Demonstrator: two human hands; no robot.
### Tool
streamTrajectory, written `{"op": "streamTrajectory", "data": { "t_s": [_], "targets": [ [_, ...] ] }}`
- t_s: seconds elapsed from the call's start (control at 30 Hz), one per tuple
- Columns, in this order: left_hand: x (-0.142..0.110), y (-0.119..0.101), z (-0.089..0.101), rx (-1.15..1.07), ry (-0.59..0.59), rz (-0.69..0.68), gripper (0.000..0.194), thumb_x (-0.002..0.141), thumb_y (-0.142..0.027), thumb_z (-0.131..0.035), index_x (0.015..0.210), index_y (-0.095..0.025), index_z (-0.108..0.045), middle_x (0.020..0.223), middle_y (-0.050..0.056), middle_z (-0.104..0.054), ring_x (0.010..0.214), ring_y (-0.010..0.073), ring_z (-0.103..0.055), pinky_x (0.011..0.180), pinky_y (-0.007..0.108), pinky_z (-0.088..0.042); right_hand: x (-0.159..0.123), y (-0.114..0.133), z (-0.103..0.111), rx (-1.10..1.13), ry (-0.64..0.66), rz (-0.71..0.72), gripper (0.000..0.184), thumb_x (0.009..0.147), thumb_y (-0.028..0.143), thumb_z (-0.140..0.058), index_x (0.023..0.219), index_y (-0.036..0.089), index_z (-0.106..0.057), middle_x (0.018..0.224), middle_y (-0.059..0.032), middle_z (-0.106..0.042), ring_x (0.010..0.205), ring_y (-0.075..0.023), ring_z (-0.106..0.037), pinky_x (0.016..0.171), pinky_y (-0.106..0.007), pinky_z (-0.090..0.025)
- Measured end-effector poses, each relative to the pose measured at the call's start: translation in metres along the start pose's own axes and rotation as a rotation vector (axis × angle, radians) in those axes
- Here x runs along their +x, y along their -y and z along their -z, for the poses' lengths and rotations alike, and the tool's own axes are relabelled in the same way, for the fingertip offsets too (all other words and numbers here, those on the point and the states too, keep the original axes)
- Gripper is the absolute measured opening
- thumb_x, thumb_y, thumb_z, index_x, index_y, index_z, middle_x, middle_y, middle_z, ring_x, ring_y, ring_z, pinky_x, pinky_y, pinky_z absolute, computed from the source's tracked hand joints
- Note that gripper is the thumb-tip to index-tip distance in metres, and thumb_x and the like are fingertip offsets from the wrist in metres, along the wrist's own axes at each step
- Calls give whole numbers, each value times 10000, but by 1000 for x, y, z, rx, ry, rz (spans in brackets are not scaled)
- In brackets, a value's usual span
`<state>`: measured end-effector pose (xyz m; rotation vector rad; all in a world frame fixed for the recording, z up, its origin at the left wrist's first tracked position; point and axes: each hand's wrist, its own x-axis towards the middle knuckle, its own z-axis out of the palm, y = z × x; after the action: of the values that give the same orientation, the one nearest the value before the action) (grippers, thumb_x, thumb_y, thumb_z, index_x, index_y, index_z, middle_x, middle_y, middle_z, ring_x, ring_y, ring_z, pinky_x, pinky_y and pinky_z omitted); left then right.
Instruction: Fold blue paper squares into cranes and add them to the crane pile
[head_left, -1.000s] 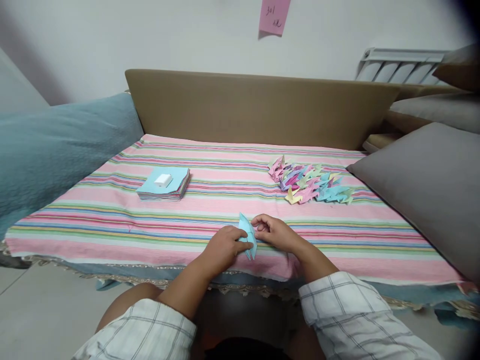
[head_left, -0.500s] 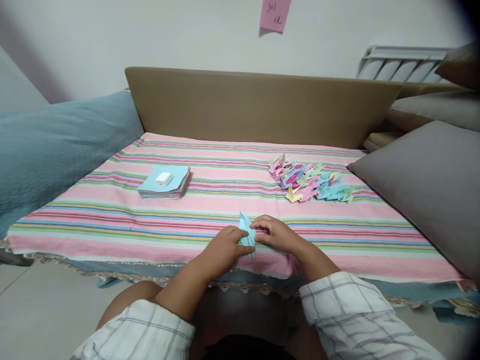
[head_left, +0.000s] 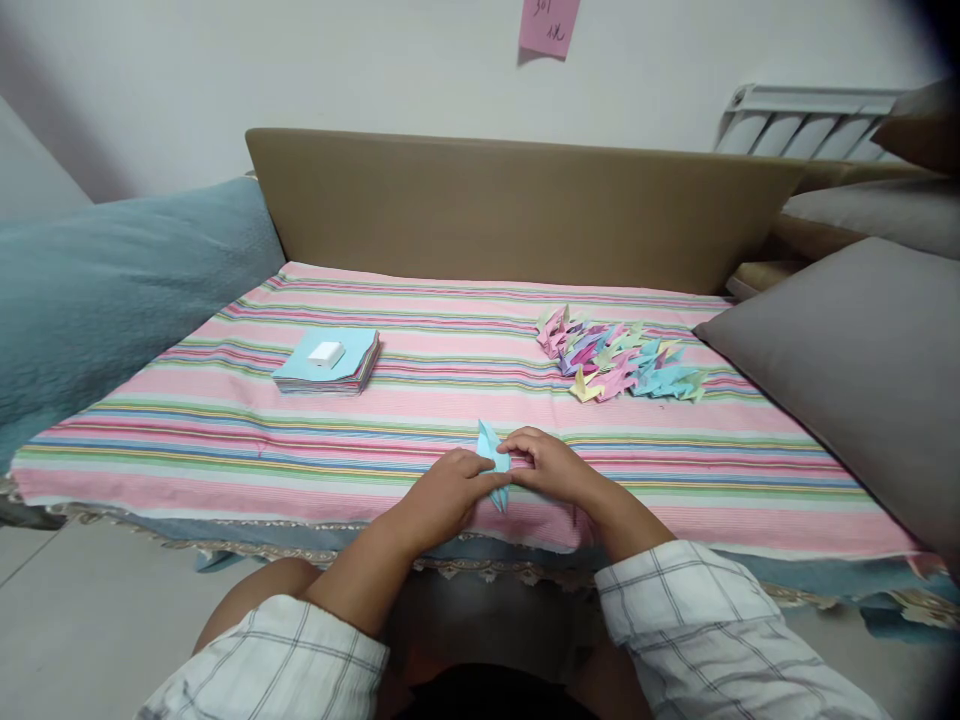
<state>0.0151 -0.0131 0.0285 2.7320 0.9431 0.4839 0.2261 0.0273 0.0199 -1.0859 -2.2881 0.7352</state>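
Note:
A light blue folded paper (head_left: 488,442), diamond-like with pointed ends, lies near the front edge of the striped cloth. My left hand (head_left: 448,492) grips it from the left, thumb and fingers on its lower half. From the right, my right hand (head_left: 547,464) pinches its other side, the thumb close to the left thumb. Fingers cover the middle of the paper. Farther back on the right rests a cluster of folded paper cranes (head_left: 619,365) in pink, purple, yellow, green and blue.
On the left of the striped cloth (head_left: 450,340) sits a stack of coloured paper (head_left: 360,365) with a small white block (head_left: 326,353) on top. A grey cushion (head_left: 847,370) leans in at the right. The brown sofa back (head_left: 517,210) runs behind.
The left thumb has moved up along the folded paper, closer to the right thumb. Both hands still hold the paper in nearly the same place.

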Motion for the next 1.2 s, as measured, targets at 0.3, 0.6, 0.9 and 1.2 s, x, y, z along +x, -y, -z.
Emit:
{"op": "streamTrajectory", "data": {
  "t_s": [0.3,0.6,0.9,1.2],
  "targets": [
    [-3,3,-7,62,1,-8,339,814,-187,-495,1095,-333,-618,1182,33,-541,1016,197,-493,883,340,-377,2,1,-2,-4,-6,-56,367,653,182,-703,1015,197,-644,1025,-69,-604,946,-194,-570,856,-336,-446],
    [-2,0,-7,110,-11,-1,295,820,-204,-507,1059,-322,-635,1112,48,-553,986,208,-484,861,344,-377,3,2,-4,-6,-10,-72,367,639,162,-701,1001,199,-646,1013,-65,-601,926,-190,-571,838,-331,-449],
    [4,-2,-13,51,-134,123,312,861,-128,-358,1098,-194,-550,1084,82,-583,1017,188,-520,878,343,-430,2,-1,-6,-36,-17,-31,359,657,174,-695,1012,192,-644,1002,-72,-589,934,-194,-557,857,-338,-445],
    [12,1,-28,165,-144,189,339,820,-210,-532,1155,-159,-512,1280,130,-511,1053,250,-516,900,435,-425,0,0,-5,-96,-9,29,351,692,216,-677,1041,194,-648,1067,-91,-552,1014,-213,-512,905,-367,-417]
  ]
}}
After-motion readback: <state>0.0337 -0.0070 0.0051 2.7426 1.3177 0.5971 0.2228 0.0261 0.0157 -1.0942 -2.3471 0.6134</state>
